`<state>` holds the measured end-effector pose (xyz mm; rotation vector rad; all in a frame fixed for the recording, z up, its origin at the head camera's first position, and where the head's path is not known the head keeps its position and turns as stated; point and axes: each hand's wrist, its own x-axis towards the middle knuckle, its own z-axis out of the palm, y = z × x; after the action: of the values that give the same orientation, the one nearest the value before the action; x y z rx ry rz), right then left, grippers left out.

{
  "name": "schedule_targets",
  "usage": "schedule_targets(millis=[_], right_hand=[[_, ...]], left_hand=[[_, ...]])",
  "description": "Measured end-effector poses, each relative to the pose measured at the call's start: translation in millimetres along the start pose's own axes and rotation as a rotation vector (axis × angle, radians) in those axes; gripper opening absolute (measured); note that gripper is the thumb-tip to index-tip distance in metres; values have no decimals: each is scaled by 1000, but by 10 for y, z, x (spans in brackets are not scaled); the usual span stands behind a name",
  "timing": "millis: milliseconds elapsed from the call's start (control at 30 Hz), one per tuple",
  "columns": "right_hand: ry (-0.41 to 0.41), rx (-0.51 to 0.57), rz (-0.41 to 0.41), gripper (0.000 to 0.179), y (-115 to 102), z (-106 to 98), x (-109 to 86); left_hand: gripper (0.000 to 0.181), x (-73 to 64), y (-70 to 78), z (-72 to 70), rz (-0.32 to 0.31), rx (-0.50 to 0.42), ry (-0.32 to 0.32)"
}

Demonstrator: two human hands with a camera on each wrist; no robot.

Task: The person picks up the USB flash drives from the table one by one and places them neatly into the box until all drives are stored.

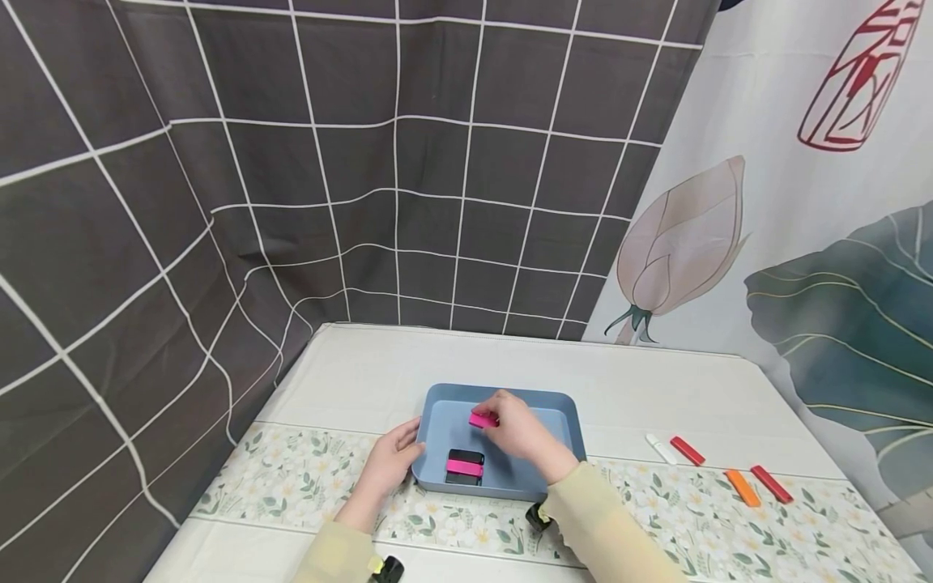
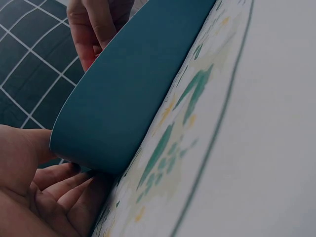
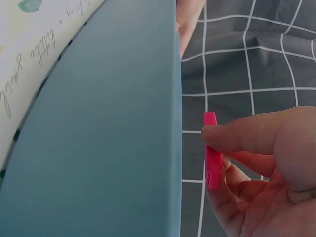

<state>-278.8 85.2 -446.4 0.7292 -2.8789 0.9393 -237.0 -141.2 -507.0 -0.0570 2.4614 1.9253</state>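
Observation:
A shallow blue tray (image 1: 568, 429) stands on the table. My left hand (image 1: 394, 458) grips its left side, thumb over the rim and fingers along the outside of the wall (image 2: 113, 94). Above the tray floor, my right hand (image 1: 513, 425) pinches a small pink rectangular piece (image 3: 212, 153) between thumb and fingers. At the tray's near left lie two black pieces (image 1: 466, 456) with a pink piece (image 1: 464, 468) between them. The right hand's fingertips are partly hidden behind the tray wall in the left wrist view.
To the tray's right on the table lie a white piece (image 1: 661, 448), a red piece (image 1: 688, 451), an orange piece (image 1: 743, 487) and another red piece (image 1: 772, 484). A flowered band (image 1: 306, 478) crosses the tablecloth. Behind hangs a dark gridded curtain (image 1: 430, 162).

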Motion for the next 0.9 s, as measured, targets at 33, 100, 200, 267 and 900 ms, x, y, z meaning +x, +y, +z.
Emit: schedule_targets(millis=[33,100,200,267,900], right_hand=[[-3,-3,-7,22,1,11,5],[-10,-5,-11,22,-2,31,11],[-15,-7,-24,24,-8,59,20],[-20,-8,-29,24,-12,78,24],[-79,-7,-65,27,-20,250,89]], left_hand=[[52,0,3,0,1,1,0],[52,-1,7,2,10,9,-1],[53,3,-2,6,18,17,4],[53,5,-6,6,22,21,8],[52,-15,19,-2,19,-23,-12]])
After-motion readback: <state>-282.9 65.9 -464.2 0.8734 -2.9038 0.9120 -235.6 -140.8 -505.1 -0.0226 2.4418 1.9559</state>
